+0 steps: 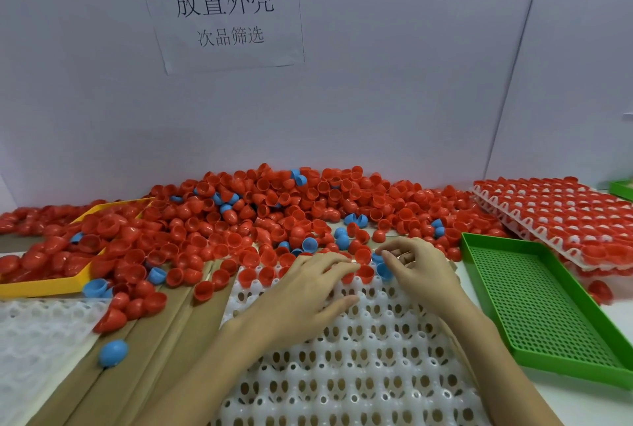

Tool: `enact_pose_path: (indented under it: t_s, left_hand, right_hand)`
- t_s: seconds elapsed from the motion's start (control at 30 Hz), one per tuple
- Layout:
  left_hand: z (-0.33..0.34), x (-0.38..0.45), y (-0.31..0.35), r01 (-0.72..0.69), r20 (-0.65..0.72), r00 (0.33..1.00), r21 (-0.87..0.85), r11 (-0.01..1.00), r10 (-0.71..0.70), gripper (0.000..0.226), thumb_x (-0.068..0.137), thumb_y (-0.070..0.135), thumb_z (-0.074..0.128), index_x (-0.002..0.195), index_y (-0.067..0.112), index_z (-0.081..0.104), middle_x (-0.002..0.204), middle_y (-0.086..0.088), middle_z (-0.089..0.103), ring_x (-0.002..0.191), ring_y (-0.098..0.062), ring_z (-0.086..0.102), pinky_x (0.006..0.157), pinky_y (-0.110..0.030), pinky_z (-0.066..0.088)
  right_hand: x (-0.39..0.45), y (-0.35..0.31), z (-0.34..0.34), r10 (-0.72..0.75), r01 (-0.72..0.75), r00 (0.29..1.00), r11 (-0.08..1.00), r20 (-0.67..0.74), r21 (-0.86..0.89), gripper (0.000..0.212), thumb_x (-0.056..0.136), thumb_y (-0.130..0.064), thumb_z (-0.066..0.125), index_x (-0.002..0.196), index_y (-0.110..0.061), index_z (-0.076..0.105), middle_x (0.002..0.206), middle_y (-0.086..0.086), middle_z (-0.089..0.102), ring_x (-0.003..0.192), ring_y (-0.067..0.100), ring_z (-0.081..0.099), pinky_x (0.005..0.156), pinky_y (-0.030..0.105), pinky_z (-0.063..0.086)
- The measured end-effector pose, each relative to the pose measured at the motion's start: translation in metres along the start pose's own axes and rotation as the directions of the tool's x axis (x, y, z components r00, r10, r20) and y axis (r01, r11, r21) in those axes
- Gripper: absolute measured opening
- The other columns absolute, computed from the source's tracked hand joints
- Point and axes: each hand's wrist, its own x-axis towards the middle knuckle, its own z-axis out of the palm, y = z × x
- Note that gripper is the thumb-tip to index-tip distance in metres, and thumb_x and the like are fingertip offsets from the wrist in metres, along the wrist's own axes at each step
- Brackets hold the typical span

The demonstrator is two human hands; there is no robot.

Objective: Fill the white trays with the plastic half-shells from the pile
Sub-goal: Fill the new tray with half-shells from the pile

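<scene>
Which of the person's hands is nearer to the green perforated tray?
Right. The right hand sits just left of the green perforated tray; the left hand lies farther left, over the white tray.

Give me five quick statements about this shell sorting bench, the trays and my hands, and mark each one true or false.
1. The green tray is full of red shells. False: no shells lie in it; its perforated floor is bare.
2. Most shells in the pile are red, with a few blue ones mixed in. True.
3. The white tray under the hands is almost completely filled. False: only its far edge holds shells; most pockets are empty.
4. Filled white trays are stacked at the right. True.
5. The left hand and right hand work at the yellow tray. False: both are at the white tray's far edge.
</scene>
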Motion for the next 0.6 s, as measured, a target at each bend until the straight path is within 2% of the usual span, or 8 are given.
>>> enact_pose_path:
  t_s: [0.07, 0.13, 0.2, 0.27, 0.37, 0.47, 0.53, 0.6]
  left_hand:
    - [-0.002, 0.001, 0.0, 0.022, -0.005, 1.0, -0.019, 1.0, -0.022, 0.058, 0.104, 0.061, 0.036, 0.157, 0.036, 0.034, 0.16, 0.021, 0.027, 0.146, 0.003, 0.019, 0.115, -0.016, 0.01]
    - [-0.003, 0.002, -0.002, 0.046, 0.048, 0.998, -0.018, 0.999, -0.045, 0.066, 0.103, 0.066, 0.03, 0.161, 0.036, 0.025, 0.167, 0.022, 0.015, 0.15, 0.008, 0.006, 0.116, -0.016, 0.002]
    - [-0.001, 0.002, -0.002, 0.053, 0.16, 0.986, 0.027, 0.998, -0.057, 0.071, 0.102, 0.069, 0.024, 0.164, 0.035, 0.017, 0.169, 0.024, 0.004, 0.143, 0.016, -0.007, 0.113, -0.013, -0.01]
    - [0.001, 0.001, -0.003, 0.046, 0.206, 0.977, 0.055, 0.997, -0.057, 0.072, 0.102, 0.07, 0.022, 0.163, 0.034, 0.02, 0.169, 0.023, 0.006, 0.138, 0.018, -0.007, 0.111, -0.012, -0.012]
    - [-0.006, 0.009, -0.004, 0.058, 0.09, 0.994, -0.016, 0.998, -0.056, 0.065, 0.103, 0.068, 0.024, 0.155, 0.034, 0.04, 0.162, 0.02, 0.033, 0.144, 0.011, 0.019, 0.121, -0.02, 0.009]
    - [-0.017, 0.032, -0.016, 0.108, -0.048, 0.992, -0.164, 0.981, -0.117, 0.048, 0.107, 0.054, 0.033, 0.138, 0.028, 0.06, 0.14, 0.017, 0.056, 0.13, 0.002, 0.048, 0.115, -0.031, 0.038]
    - [-0.021, 0.052, -0.032, 0.179, -0.073, 0.978, -0.173, 0.968, -0.194, 0.042, 0.109, 0.046, 0.038, 0.133, 0.024, 0.063, 0.137, 0.012, 0.057, 0.128, -0.003, 0.05, 0.114, -0.035, 0.041]
    - [-0.021, 0.07, -0.048, 0.256, -0.045, 0.965, -0.078, 0.964, -0.26, 0.042, 0.11, 0.044, 0.036, 0.139, 0.024, 0.06, 0.145, 0.006, 0.052, 0.135, -0.012, 0.046, 0.116, -0.041, 0.038]
  right_hand:
    - [0.0, 0.0, 0.0, -0.004, 0.004, 1.0, 0.999, -0.009, 0.046, 0.016, 0.101, -0.025, 0.067, 0.096, -0.038, 0.074, 0.098, -0.012, 0.069, 0.082, 0.004, 0.063, 0.066, 0.015, 0.043]
    - [0.0, -0.001, 0.0, -0.008, 0.01, 1.0, 0.997, -0.026, 0.081, 0.018, 0.101, -0.023, 0.066, 0.094, -0.038, 0.074, 0.097, -0.01, 0.07, 0.082, 0.005, 0.063, 0.067, 0.016, 0.043]
    - [0.0, -0.002, -0.001, -0.016, 0.019, 0.999, 0.995, -0.041, 0.094, 0.023, 0.101, -0.022, 0.066, 0.091, -0.041, 0.072, 0.096, -0.009, 0.07, 0.081, 0.005, 0.063, 0.067, 0.016, 0.043]
    - [0.0, -0.003, -0.001, -0.022, 0.027, 0.998, 0.995, -0.051, 0.1, 0.026, 0.101, -0.021, 0.066, 0.089, -0.043, 0.071, 0.096, -0.01, 0.071, 0.082, 0.005, 0.063, 0.067, 0.017, 0.043]
    - [0.0, -0.003, -0.001, -0.024, 0.032, 0.997, 0.993, -0.068, 0.114, 0.027, 0.101, -0.02, 0.065, 0.088, -0.043, 0.07, 0.096, -0.01, 0.071, 0.083, 0.005, 0.063, 0.067, 0.017, 0.044]
    - [-0.001, -0.003, -0.003, -0.022, 0.034, 0.996, 0.99, -0.09, 0.136, 0.028, 0.102, -0.019, 0.064, 0.089, -0.043, 0.071, 0.098, -0.011, 0.071, 0.086, 0.003, 0.063, 0.068, 0.013, 0.043]
    - [-0.001, -0.004, -0.003, -0.023, 0.039, 0.994, 0.988, -0.102, 0.152, 0.029, 0.102, -0.018, 0.064, 0.09, -0.043, 0.07, 0.099, -0.012, 0.071, 0.088, 0.002, 0.063, 0.068, 0.011, 0.044]
    - [-0.002, -0.004, -0.004, -0.022, 0.041, 0.993, 0.985, -0.113, 0.165, 0.03, 0.102, -0.016, 0.064, 0.089, -0.043, 0.07, 0.1, -0.012, 0.071, 0.088, 0.001, 0.064, 0.068, 0.011, 0.046]
